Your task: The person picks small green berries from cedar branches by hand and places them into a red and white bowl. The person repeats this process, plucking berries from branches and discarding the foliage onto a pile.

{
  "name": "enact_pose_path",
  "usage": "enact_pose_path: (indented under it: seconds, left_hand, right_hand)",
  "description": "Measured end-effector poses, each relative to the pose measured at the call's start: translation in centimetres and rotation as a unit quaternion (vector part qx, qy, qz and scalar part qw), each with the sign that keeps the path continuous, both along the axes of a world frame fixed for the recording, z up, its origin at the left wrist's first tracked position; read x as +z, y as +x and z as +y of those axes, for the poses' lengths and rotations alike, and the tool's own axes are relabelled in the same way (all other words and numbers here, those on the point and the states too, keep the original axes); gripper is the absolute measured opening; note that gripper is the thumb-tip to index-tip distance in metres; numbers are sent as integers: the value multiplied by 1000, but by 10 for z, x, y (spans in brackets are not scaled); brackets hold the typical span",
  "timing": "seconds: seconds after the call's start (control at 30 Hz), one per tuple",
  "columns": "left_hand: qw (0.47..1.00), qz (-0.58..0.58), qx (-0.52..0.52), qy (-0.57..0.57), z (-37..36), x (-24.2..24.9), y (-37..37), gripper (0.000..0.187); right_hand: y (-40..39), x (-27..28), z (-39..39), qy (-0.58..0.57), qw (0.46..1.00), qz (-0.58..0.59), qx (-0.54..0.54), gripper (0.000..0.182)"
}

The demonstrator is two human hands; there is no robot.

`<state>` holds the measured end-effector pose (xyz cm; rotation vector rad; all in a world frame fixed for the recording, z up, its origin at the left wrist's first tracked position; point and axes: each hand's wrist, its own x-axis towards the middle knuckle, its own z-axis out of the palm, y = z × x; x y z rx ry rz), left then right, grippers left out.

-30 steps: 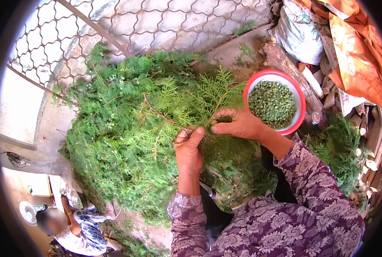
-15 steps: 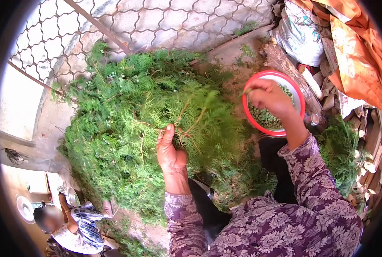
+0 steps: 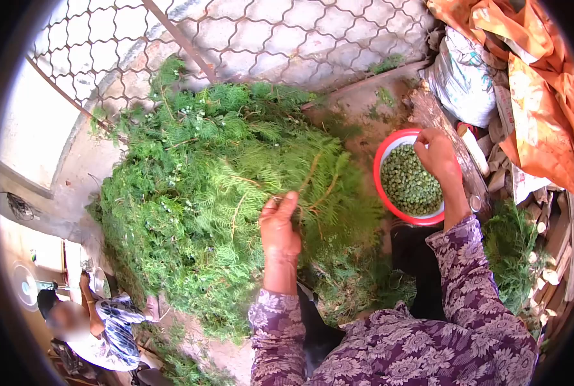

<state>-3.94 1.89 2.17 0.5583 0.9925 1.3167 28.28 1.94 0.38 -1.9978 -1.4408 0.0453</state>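
Note:
My left hand (image 3: 280, 230) is closed on the stem of a feathery green conifer sprig (image 3: 322, 183), its thumb on top, and holds it over a broad heap of similar cut greenery (image 3: 171, 225). Over the upper right part of a red-rimmed white bowl (image 3: 378, 172) is my right hand (image 3: 439, 157), fingers bent down and drawn together. Whatever is between those fingertips, if anything, is hidden. Many small round green cones (image 3: 410, 183) fill much of the bowl.
Wavy wire mesh (image 3: 261, 45) borders the far side. A log (image 3: 451, 132), a white sack (image 3: 464, 77), an orange sheet (image 3: 544, 116) and split firewood (image 3: 560, 251) lie at the right. Another person (image 3: 100, 328) sits at the lower left.
My right hand has shifted from the bowl's upper left to its upper right, showing more of the cones. My left hand still holds the sprig. The whole view has shifted slightly.

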Motion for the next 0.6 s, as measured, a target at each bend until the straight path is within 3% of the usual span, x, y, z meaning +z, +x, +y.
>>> enact_pose_path:
  seconds: [0.1,0.3,0.37,0.43,0.5,0.6]
  left_hand:
    - [991,83,-64,83,-4,-9,9,9]
    - [964,201,-129,119,-14,-16,17,6]
    - [931,293,-173,131,-14,-23,17,10]
    - [911,345,-189,124,-17,-27,21,12]
    - [887,395,-206,118,-19,-27,26,15]
    - [857,432,-245,138,-22,-20,33,7]
  right_hand:
    - [-7,1,0,-22,999,41,20,15]
    - [-31,5,-1,-30,971,197,129,24]
    - [-45,-2,-1,-54,918,313,238,34]
    - [-76,14,-10,-65,901,287,320,43]
    - [-101,25,-19,-108,882,239,390,37]
    - [-121,30,-21,-192,859,239,410,37]
